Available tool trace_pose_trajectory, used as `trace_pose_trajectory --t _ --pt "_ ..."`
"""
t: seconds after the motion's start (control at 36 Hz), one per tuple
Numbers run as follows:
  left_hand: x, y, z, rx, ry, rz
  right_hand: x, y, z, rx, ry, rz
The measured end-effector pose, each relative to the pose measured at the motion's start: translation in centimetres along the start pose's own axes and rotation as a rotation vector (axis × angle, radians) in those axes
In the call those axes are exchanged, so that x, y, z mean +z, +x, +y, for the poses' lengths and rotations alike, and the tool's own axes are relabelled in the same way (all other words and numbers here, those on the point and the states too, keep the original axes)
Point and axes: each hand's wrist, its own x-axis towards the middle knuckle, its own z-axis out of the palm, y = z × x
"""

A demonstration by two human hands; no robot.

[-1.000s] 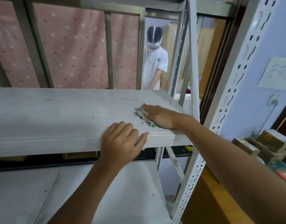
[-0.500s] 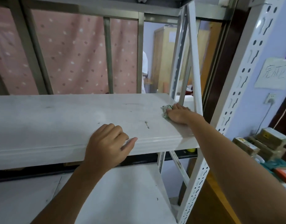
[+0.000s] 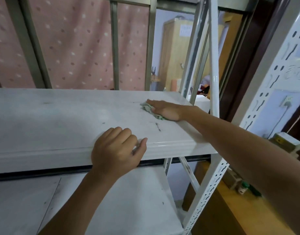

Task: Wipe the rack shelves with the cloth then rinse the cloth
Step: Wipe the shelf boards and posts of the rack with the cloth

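the right hand (image 3: 166,110) has slid the cloth (image 3: 148,109) a little leftward along the upper shelf (image 3: 61,119) since half a second ago. its fingers (image 3: 156,103) lie straight and close together, pressing flat on the cloth, which shows under the fingers and palm on their near side, towards the shelf's right end. the left hand (image 3: 117,150) hooks curled fingers over the shelf's front edge.

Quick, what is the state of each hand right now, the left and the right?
Left hand: fingers curled over the front edge of the shelf, holding it.
Right hand: open, flat, pressing the cloth on the shelf.
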Motion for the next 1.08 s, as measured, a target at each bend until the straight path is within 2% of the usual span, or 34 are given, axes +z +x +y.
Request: trace_pose_trajectory --t 0.08,0.17,0.56,0.69,0.83,0.89,1.0,1.08 --pt "0.1 0.2 0.1 -0.011 -0.005 0.009 1.1 -1.6 -1.2 -0.091 -0.009 -0.016" --pt "0.1 0.3 0.1 -0.012 -0.010 0.018 1.6 -3.4 -1.2 -0.100 0.002 -0.019" --pt "-0.1 0.5 0.0 -0.065 -0.082 0.004 0.6 -4.1 1.6 0.131 0.044 0.124" --pt "-0.1 0.7 0.1 -0.055 -0.065 0.010 0.3 -3.6 2.5 0.169 -0.169 0.346" --pt "-0.2 0.5 0.1 -0.035 -0.064 0.007 0.1 -3.3 0.8 0.213 -0.405 0.388" --pt "-0.2 0.5 0.1 -0.035 -0.062 0.012 0.2 -3.1 0.0 0.233 -0.433 0.357" --pt "-0.2 0.5 0.1 -0.040 -0.065 0.008 0.5 -2.0 1.0 0.263 -0.212 0.186" --pt "-0.1 0.5 0.0 -0.042 -0.073 0.001 0.2 -1.0 1.8 0.279 -0.176 0.144"
